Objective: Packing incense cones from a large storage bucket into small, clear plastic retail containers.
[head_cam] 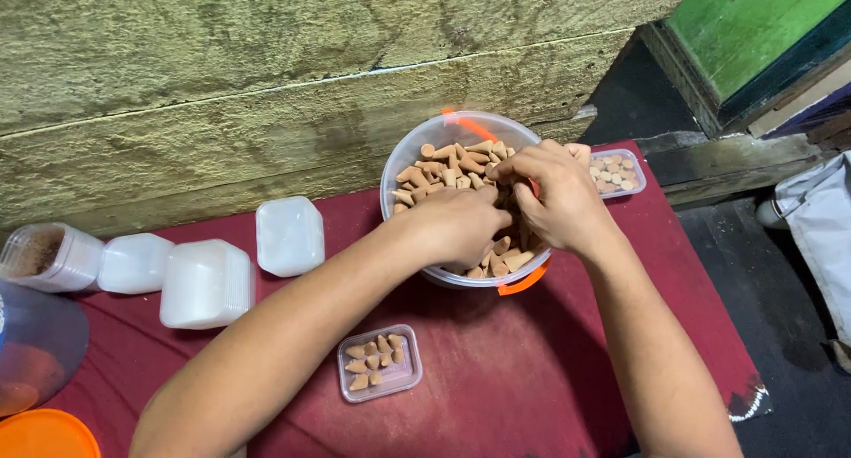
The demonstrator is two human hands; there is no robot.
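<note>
A clear plastic bucket (401, 167) with an orange handle stands on a red cloth and is full of tan cone-shaped pieces (443, 170). Both my hands are inside it. My left hand (459, 223) is closed over the cones near the bucket's middle. My right hand (550, 192) pinches some cones with curled fingers, touching the left hand. A small clear rectangular box (379, 363) with several cones lies on the cloth in front of the bucket. Another small box (618, 172), full of cones, sits just right of the bucket.
White plastic lids and boxes (206, 283) (289, 234) (133, 263) lie at the left on the red cloth (532, 369). A clear container of brown powder (49, 256) and an orange lid (44, 436) sit far left. A rough wall (266, 86) runs behind; dark floor at right.
</note>
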